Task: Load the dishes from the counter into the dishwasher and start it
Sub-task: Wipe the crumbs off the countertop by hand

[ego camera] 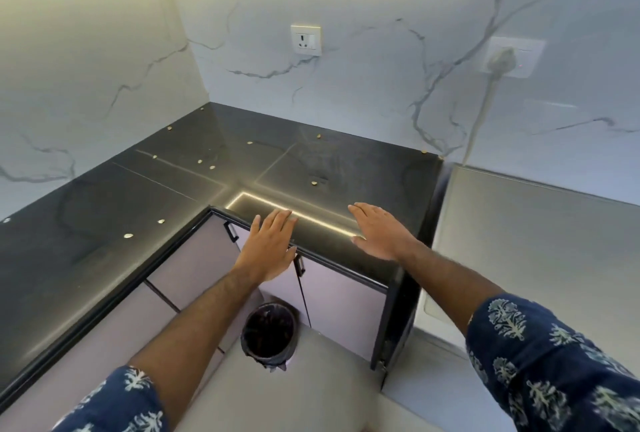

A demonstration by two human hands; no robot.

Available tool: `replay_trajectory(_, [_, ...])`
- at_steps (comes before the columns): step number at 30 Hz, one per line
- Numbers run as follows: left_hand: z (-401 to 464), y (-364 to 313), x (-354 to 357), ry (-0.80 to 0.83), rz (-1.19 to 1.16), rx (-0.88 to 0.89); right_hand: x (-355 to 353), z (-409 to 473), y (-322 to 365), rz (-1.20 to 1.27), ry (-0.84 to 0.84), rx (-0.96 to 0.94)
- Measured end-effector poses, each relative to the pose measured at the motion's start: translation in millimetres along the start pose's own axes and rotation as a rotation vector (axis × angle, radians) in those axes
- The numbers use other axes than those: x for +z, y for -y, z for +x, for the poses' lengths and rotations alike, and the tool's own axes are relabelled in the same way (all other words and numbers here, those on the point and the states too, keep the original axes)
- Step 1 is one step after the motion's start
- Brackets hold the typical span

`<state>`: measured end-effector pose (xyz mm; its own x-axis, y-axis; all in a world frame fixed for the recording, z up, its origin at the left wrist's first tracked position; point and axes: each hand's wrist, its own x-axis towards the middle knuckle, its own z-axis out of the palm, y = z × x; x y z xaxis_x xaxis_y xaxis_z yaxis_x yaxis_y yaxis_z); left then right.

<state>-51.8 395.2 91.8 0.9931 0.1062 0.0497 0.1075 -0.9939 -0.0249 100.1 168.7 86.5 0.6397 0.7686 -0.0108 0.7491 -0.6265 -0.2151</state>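
Fingers straight and together on both hands, gripping nothing: left hand point(268, 248) and right hand point(379, 232) palm-down at centre frame, over the front edge of the black counter point(145, 196). No dishes or dishwasher to be made out; only small pale bits point(128, 235) scattered across the counter, beyond the fingertips. Bin point(269, 334) lower centre.

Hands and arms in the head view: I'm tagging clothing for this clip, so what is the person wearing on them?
Both forearms are bare. Each arm has a dark navy sleeve with a pale leaf-like print, the left sleeve and the right sleeve. No gloves, rings or watch show on either hand.
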Motion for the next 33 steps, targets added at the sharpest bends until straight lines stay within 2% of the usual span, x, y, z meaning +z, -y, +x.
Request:
replay_trajectory(11, [100,62,38,0.112,-0.046,-0.098,17,152,-38,0.003,0.159,-0.028])
replay_trajectory(16, [143,98,63,0.125,-0.059,-0.047,40,204,-35,0.02,0.191,0.004])
replay_trajectory(22, [196,147,107,0.191,-0.153,0.071,70,257,-24,0.094,0.199,0.14])
replay_trajectory(24, [207,161,123,0.238,-0.148,0.115,84,272,-18,0.094,0.17,0.182])
replay_trajectory(27, [219,178,145,0.241,-0.161,0.184,102,295,-12,-0.047,0.071,0.179])
replay_trajectory(30, [226,189,159,0.132,-0.13,0.254,118,309,-11,-0.129,-0.032,0.137])
replay_trajectory(33, [237,192,163,0.027,-0.137,0.282,125,311,-15,-0.102,-0.13,0.115])
